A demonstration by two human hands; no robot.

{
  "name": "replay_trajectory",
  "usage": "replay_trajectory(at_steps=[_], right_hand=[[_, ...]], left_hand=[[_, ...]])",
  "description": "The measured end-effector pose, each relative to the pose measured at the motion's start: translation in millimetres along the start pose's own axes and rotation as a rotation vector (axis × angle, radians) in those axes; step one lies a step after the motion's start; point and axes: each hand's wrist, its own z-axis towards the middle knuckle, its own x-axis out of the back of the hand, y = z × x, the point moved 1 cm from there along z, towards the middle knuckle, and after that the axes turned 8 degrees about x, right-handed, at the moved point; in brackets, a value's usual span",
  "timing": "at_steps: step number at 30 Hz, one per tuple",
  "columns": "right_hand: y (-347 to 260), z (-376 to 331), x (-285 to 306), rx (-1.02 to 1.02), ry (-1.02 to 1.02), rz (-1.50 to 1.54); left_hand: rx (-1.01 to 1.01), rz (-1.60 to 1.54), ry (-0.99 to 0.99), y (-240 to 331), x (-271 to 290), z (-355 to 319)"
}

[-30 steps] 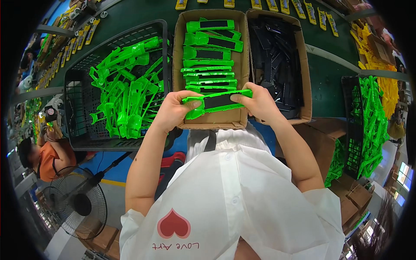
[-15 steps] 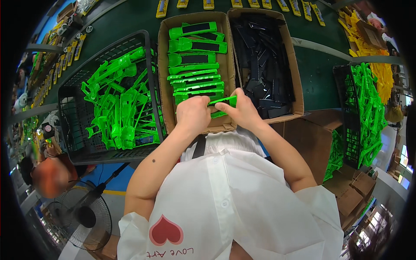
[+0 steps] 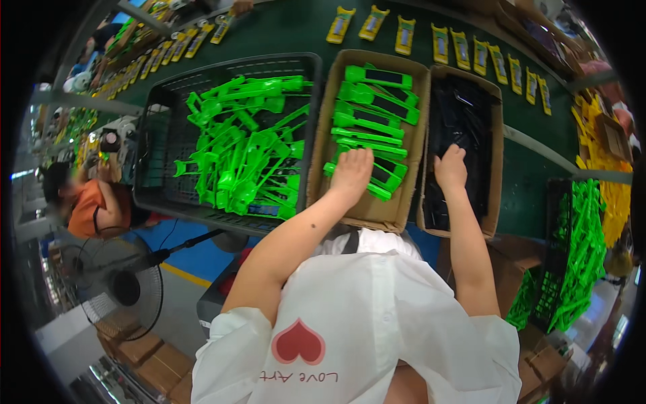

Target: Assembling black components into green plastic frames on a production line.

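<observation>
My left hand (image 3: 352,174) rests on the near end of a row of green plastic frames (image 3: 369,120) in a cardboard box. Its fingers lie stretched out over a frame with a dark panel (image 3: 383,172), and their undersides are hidden. To the right, my right hand (image 3: 452,168) reaches into a second cardboard box among black flat pieces (image 3: 464,111). The thumb stands apart from the fingers there, and no piece shows clearly in the grip.
Left of the boxes, a black crate (image 3: 158,135) holds loose green frames. Yellow-backed pieces (image 3: 441,46) line the green table's far side. At the right stands another crate (image 3: 548,269) of green parts. A person in orange (image 3: 101,209) sits at the left beyond a fan (image 3: 126,286).
My hands were together on a green frame; now they are apart. The right one has moved into the box of black pieces, the left lies over the frames. The whole view has shifted.
</observation>
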Motion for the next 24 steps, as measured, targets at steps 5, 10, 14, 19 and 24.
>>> replay_trajectory(at_steps=[5,10,14,19,24], right_hand=[[33.2,4.9,-3.9,0.166,-0.085,0.111],[45.3,-5.9,30.6,-0.049,-0.135,0.325],[20.8,-24.1,59.4,-0.299,-0.137,1.178],[-29.4,-38.3,64.3,-0.274,-0.328,1.647],[-69.2,-39.3,71.0,-0.305,-0.443,1.967]], left_hand=[[0.182,-0.539,0.246,-53.9,80.8,7.3],[0.708,0.121,-0.285,-160.6,89.6,-42.4],[0.644,0.055,-0.412,-190.6,75.0,-94.8],[1.054,-0.934,0.262,-200.7,119.1,-94.1],[0.809,-2.377,-0.119,-110.1,123.4,-57.3]])
